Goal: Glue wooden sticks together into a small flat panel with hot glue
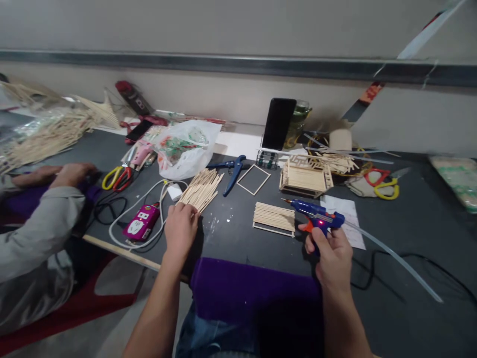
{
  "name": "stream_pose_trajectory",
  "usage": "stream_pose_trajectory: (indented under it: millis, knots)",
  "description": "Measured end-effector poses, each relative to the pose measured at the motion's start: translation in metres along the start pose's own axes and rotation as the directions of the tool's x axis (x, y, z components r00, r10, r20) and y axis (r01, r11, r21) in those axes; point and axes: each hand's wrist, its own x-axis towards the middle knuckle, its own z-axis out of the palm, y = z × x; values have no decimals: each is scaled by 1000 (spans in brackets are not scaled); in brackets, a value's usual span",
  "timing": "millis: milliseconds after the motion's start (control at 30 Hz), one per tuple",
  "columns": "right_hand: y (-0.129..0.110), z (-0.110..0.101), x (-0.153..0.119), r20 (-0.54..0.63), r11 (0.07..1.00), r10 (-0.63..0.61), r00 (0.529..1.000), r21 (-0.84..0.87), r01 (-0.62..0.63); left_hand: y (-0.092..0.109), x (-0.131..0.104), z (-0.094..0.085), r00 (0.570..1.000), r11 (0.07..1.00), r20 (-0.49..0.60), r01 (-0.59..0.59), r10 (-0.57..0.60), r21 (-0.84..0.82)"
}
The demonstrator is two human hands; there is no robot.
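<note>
My right hand (331, 253) is wrapped around the handle of a blue hot glue gun (315, 211). A red light glows on its side, and a long clear glue stick trails from its back. The nozzle points left, above the corner of a small panel of wooden sticks (274, 217) laid side by side on a frame. My left hand (181, 226) has its fingers closed at the near end of a pile of thin wooden sticks (203, 189); the fingertips are partly hidden. A bare square stick frame (254, 179) and a box-like stick structure (305, 177) lie farther back.
A blue cutter (234, 175), a phone on a stand (279, 124) and a plastic bag (190, 146) stand behind. A purple power box (141, 222) with a white cable lies left. Scissors (387, 186) rest right. A co-worker's hands (70, 174) are far left.
</note>
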Motion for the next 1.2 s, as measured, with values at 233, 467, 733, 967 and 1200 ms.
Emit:
stream_pose_trajectory:
  millis: [233,467,733,967,1200]
  knots:
    - [-1,1,-3,4,1000,0,1000,-16,0,4,3,10,994,999,101,39,-37,-9]
    - [2,1,-3,13,1000,-5,1000,-15,5,5,10,5,981,1000,191,-25,25,-5]
    - [1,0,-3,10,1000,-24,1000,3,24,14,-7,-15,977,991,199,-54,78,-121]
    - [1,-1,0,-25,998,-45,999,32,45,80,-8,-21,842,820,130,-456,523,-346]
    - [0,-1,3,-57,997,-56,997,45,58,135,-10,15,676,674,62,-714,734,-188]
